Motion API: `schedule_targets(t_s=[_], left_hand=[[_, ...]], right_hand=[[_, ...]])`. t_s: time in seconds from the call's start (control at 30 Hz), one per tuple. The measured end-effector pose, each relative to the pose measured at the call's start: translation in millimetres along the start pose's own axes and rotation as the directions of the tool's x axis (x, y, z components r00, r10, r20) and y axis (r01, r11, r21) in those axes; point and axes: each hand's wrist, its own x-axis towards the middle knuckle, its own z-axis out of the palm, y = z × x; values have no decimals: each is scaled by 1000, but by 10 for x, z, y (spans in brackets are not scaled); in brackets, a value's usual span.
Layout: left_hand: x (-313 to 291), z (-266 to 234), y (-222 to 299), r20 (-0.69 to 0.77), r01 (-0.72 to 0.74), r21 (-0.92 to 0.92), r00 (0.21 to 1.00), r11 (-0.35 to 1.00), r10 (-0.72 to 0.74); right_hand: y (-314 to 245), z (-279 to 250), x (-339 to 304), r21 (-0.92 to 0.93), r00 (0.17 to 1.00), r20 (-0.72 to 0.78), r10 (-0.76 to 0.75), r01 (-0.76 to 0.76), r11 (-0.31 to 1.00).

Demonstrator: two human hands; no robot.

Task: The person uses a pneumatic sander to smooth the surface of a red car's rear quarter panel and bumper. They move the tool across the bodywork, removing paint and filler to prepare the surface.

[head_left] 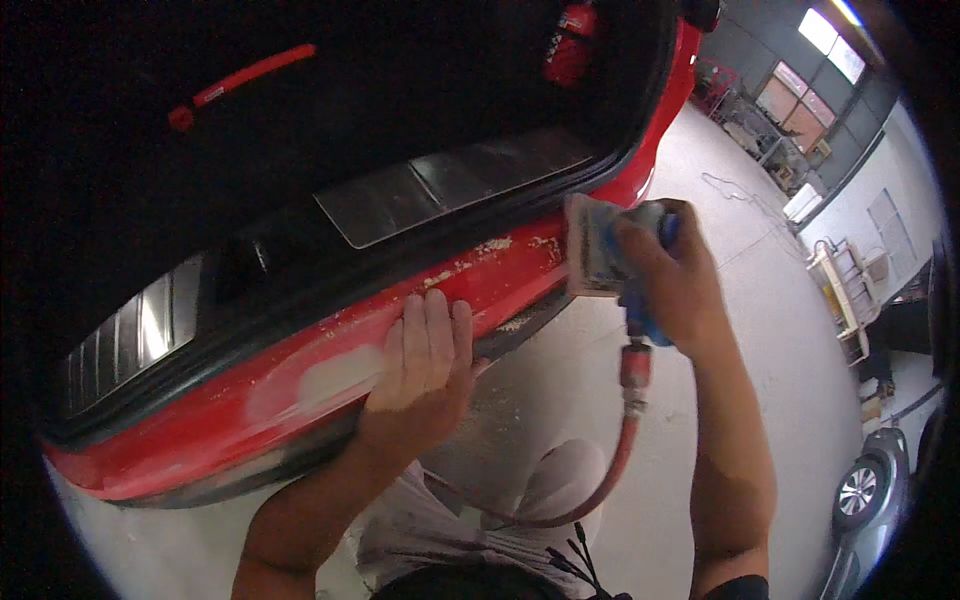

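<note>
A red car bumper (330,335) runs slantwise across the view below an open boot. Pale filler (340,378) and a dull sanded area show on it, with light dust crumbs along its upper edge. My left hand (428,350) lies flat on the bumper, fingers stretched out, just right of the filler. My right hand (680,275) is wrapped round a blue air sander (655,325) with a square pad (592,245). The pad is tilted at the bumper's right end; whether it touches the paint I cannot tell. A red air hose (622,450) hangs from the sander's lower end.
Inside the dark boot are a red fire extinguisher (572,45) and a red bar (255,75). A shiny sill plate (450,180) lies along the boot edge. The hose loops past my knees. Over the pale floor (740,200), a rack (840,300) and a grey car (870,500) stand at right.
</note>
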Motion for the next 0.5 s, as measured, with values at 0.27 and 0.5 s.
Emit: schedule_targets(t_s=[0.27, 0.5], left_hand=[[-8, 0, -37, 1, -24, -18, 1000, 1000, 24], [-16, 71, -49, -40, -16, -40, 999, 999, 14]], right_hand=[[-325, 301, -322, -261, 1000, -6, 13, -14, 965], [-252, 248, -321, -249, 997, -44, 64, -73, 966]])
